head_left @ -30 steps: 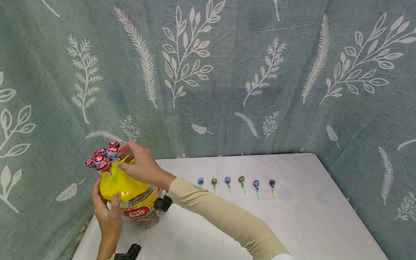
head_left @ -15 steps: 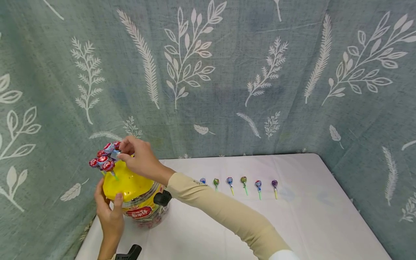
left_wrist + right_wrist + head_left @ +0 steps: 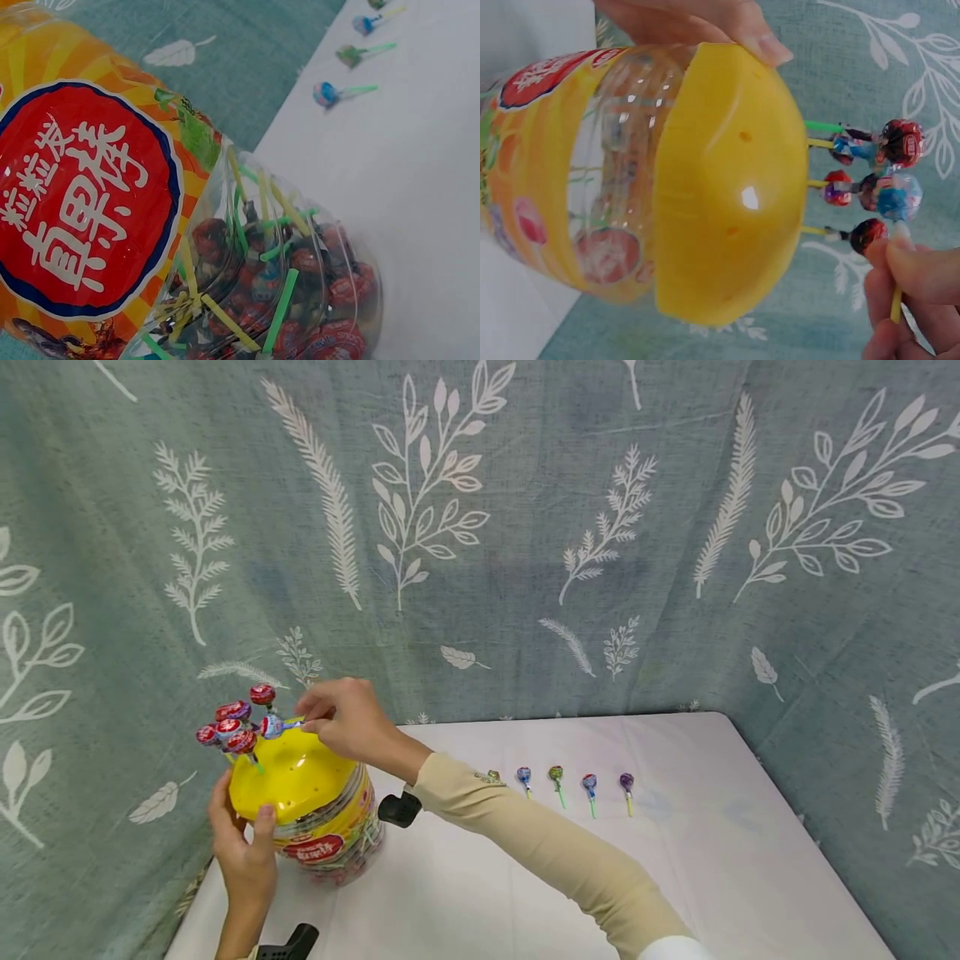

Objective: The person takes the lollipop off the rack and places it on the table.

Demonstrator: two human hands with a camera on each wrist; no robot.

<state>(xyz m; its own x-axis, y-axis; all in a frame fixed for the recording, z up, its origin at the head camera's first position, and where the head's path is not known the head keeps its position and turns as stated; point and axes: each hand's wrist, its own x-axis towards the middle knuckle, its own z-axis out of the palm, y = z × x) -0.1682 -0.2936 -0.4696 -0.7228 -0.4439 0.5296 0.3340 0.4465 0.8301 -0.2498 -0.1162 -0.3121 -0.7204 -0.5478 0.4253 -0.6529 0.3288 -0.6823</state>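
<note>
A clear plastic candy jar (image 3: 333,839) with a domed yellow lid (image 3: 296,785) stands tilted at the table's left. My left hand (image 3: 246,860) holds it near the lid, thumb on the front; in the right wrist view that left hand (image 3: 697,21) lies along the jar's upper edge. Several red-wrapped lollipops (image 3: 228,727) stick up from the lid's small holes. Above the lid, my right hand (image 3: 348,720) pinches the stick of a blue-wrapped lollipop (image 3: 272,726), which lies sideways, clear of the lid. The right wrist view shows its yellow stick (image 3: 896,304) between the fingers.
A row of lollipops (image 3: 556,774) lies on the white table (image 3: 600,877), partly hidden behind my right sleeve (image 3: 525,827). Many more lollipops (image 3: 285,300) fill the jar's bottom. A leaf-patterned curtain (image 3: 487,568) hangs behind and beside the table.
My right hand has moved right, away from the lollipop cluster. The blue-wrapped lollipop in its fingers has turned sideways and now shows plainly. My left hand keeps its hold on the jar.
</note>
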